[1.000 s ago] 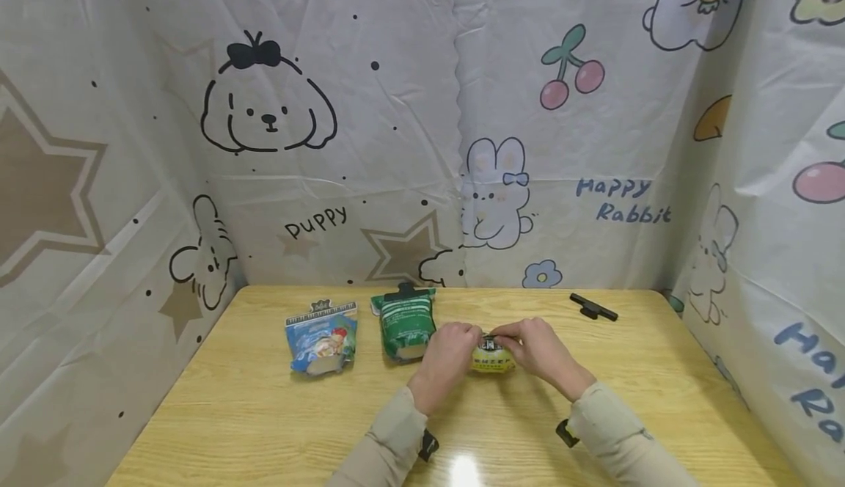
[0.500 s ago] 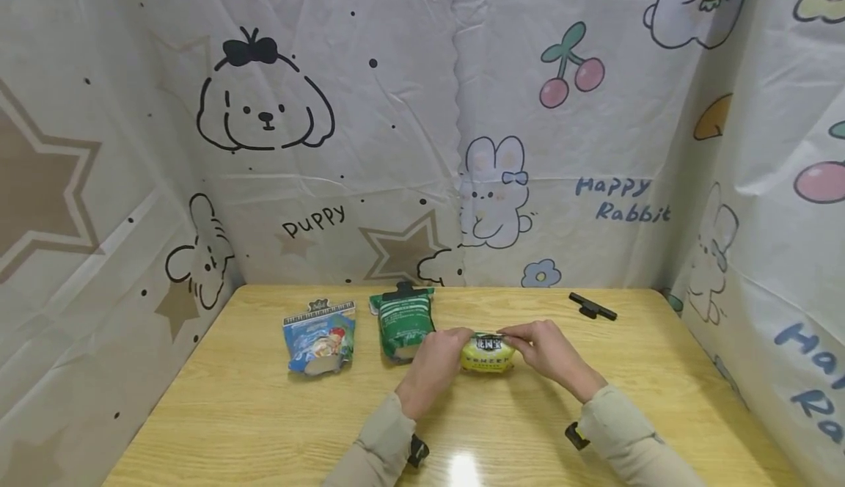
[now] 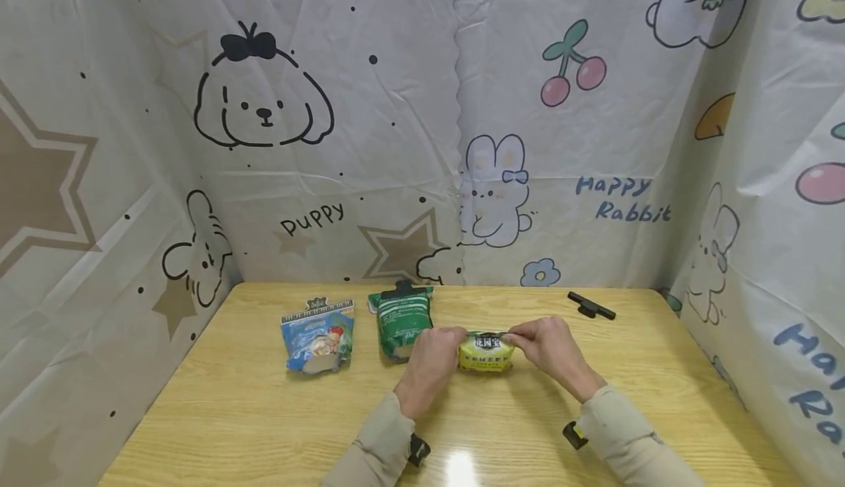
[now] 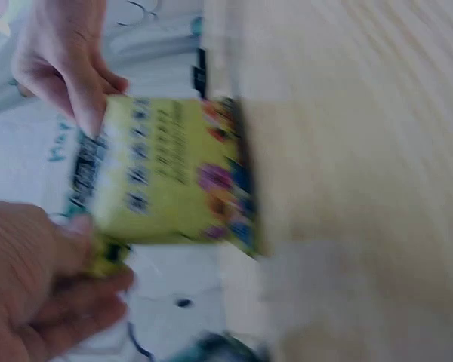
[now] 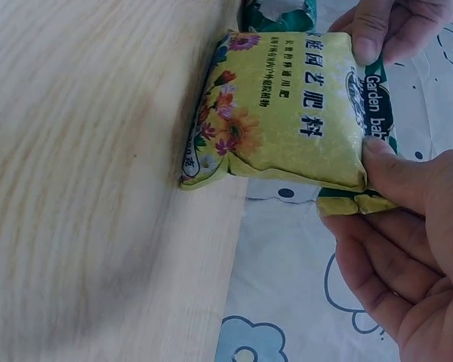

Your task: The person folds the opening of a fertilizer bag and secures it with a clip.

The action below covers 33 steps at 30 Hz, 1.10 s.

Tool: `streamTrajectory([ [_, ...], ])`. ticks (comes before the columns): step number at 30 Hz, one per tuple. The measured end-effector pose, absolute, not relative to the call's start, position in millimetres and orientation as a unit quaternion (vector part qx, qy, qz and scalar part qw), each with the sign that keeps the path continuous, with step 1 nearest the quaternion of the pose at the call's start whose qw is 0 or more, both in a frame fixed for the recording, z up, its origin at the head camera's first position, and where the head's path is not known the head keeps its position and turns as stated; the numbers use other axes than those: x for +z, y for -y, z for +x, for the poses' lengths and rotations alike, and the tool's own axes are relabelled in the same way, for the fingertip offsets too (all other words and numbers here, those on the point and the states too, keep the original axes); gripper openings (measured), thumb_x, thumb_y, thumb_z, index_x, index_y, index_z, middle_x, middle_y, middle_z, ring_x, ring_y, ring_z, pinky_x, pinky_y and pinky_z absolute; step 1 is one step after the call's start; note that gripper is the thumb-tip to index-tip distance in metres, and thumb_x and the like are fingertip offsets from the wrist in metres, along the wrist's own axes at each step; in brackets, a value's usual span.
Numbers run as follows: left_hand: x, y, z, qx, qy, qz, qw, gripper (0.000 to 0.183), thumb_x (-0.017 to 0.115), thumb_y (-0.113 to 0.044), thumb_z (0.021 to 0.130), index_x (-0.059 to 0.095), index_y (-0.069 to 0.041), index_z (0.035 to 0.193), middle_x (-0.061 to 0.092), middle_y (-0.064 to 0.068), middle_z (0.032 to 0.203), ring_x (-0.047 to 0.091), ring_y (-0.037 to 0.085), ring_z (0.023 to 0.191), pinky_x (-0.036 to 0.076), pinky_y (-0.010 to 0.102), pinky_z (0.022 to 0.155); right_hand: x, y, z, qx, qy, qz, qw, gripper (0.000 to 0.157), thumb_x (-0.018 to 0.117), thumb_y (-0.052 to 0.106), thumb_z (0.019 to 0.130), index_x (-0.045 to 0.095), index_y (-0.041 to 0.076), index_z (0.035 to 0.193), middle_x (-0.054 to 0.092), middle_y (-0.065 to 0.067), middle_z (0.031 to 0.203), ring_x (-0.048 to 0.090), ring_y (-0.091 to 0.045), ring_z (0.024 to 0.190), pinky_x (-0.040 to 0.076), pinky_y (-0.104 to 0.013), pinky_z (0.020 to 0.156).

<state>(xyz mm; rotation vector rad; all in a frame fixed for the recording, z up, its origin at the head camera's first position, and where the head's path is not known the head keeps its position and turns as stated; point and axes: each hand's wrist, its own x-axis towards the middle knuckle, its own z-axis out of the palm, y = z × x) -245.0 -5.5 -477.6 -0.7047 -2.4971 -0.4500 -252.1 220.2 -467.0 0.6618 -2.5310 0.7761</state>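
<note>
A yellow bag of garden fertilizer, printed with flowers near its base, stands on the wooden table between both hands. Its top is folded over, with dark green and black print along the fold. My left hand pinches the top's left corner. At the right corner, my right hand pinches the fold between thumb and fingers; the right wrist view shows the thumb on the front and curled fingers behind. Part of the left fingers is hidden behind the bag in the right wrist view.
To the left stands a green bag with a black clip across its top. Farther left is a blue printed bag with a clip on top. A loose black clip lies at the back right. Patterned cloth surrounds the table.
The hands have moved apart, the left one toward the left. More of the fertilizer bag's front and folded top shows between them. The other bags and loose clip stay in place.
</note>
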Motion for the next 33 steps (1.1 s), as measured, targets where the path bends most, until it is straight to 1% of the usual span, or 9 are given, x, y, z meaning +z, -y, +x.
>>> streamTrajectory([
  [3,-470.5,-0.4,-245.8,-0.200,0.924,-0.248,0.210,0.003,0.073,-0.009,0.091,0.076,-0.010,0.092,0.078,0.001,0.083,0.068,0.009,0.066,0.051,0.020,0.057,-465.7,-221.6,-253.1,0.276,0.906,0.241,0.213,0.008,0.085,0.016,0.081,0.083,0.009,0.084,0.080,-0.007,0.079,0.075,-0.013,0.066,0.056,-0.020,0.059],
  [6,-465.6,-8.2,-248.2,-0.253,0.920,-0.258,0.154,0.016,0.075,-0.026,0.092,0.075,-0.012,0.101,0.078,0.000,0.092,0.069,0.009,0.074,0.050,0.019,0.062,-463.5,-222.8,-252.6,0.274,0.908,0.241,0.203,0.008,0.085,0.017,0.081,0.083,0.009,0.082,0.079,-0.005,0.077,0.070,-0.006,0.062,0.052,-0.018,0.056],
  [9,-465.9,-15.9,-252.4,-0.291,0.910,-0.269,0.125,0.015,0.072,-0.027,0.094,0.076,-0.016,0.104,0.078,-0.002,0.097,0.069,0.007,0.078,0.051,0.018,0.066,-461.6,-223.9,-252.6,0.275,0.915,0.230,0.183,0.009,0.084,0.021,0.083,0.083,0.012,0.082,0.079,-0.003,0.076,0.069,-0.003,0.063,0.051,-0.017,0.056],
  [14,-472.6,-20.7,-255.4,-0.305,0.906,-0.257,0.143,0.011,0.072,-0.027,0.094,0.078,-0.019,0.099,0.079,-0.005,0.091,0.069,0.004,0.072,0.049,0.015,0.062,-459.5,-227.1,-252.1,0.279,0.929,0.196,0.148,0.013,0.084,0.029,0.083,0.082,0.017,0.079,0.079,0.002,0.075,0.070,-0.005,0.065,0.054,-0.021,0.059],
  [18,-477.6,-21.5,-255.4,-0.319,0.903,-0.247,0.146,0.012,0.073,-0.029,0.093,0.079,-0.020,0.099,0.080,-0.005,0.090,0.069,0.003,0.070,0.048,0.015,0.060,-458.3,-232.5,-251.5,0.283,0.933,0.184,0.129,0.016,0.083,0.035,0.084,0.080,0.020,0.079,0.076,0.007,0.074,0.065,0.000,0.064,0.053,-0.021,0.060],
  [23,-480.3,-19.4,-255.8,-0.335,0.900,-0.242,0.142,0.013,0.073,-0.029,0.093,0.079,-0.019,0.100,0.080,-0.003,0.092,0.063,-0.001,0.064,0.044,0.014,0.057,-457.9,-243.6,-255.2,0.292,0.925,0.182,0.158,0.026,0.069,0.037,0.097,0.076,0.020,0.079,0.068,0.008,0.066,0.054,-0.001,0.056,0.046,-0.021,0.056],
  [25,-481.0,-19.8,-255.5,-0.333,0.900,-0.240,0.145,0.014,0.073,-0.029,0.093,0.079,-0.019,0.100,0.080,-0.003,0.091,0.057,-0.004,0.058,0.041,0.014,0.054,-457.3,-251.1,-258.0,0.288,0.924,0.176,0.179,0.029,0.063,0.035,0.101,0.076,0.017,0.083,0.069,0.004,0.070,0.056,-0.005,0.059,0.047,-0.024,0.057],
  [28,-481.5,-20.6,-254.1,-0.325,0.903,-0.237,0.153,0.015,0.073,-0.030,0.092,0.079,-0.018,0.101,0.080,-0.002,0.091,0.051,-0.004,0.054,0.038,0.014,0.052,-454.1,-263.4,-263.0,0.272,0.929,0.160,0.193,0.028,0.059,0.032,0.103,0.076,0.010,0.096,0.075,-0.005,0.085,0.066,-0.015,0.075,0.054,-0.034,0.067],
  [33,-480.9,-23.4,-251.5,-0.312,0.905,-0.236,0.168,0.015,0.074,-0.030,0.091,0.078,-0.019,0.102,0.080,-0.003,0.093,0.064,0.002,0.065,0.044,0.016,0.058,-449.7,-289.2,-274.9,0.240,0.947,0.123,0.175,0.032,0.058,0.026,0.104,0.068,-0.001,0.115,0.072,-0.021,0.112,0.068,-0.038,0.100,0.057,-0.054,0.084],
])
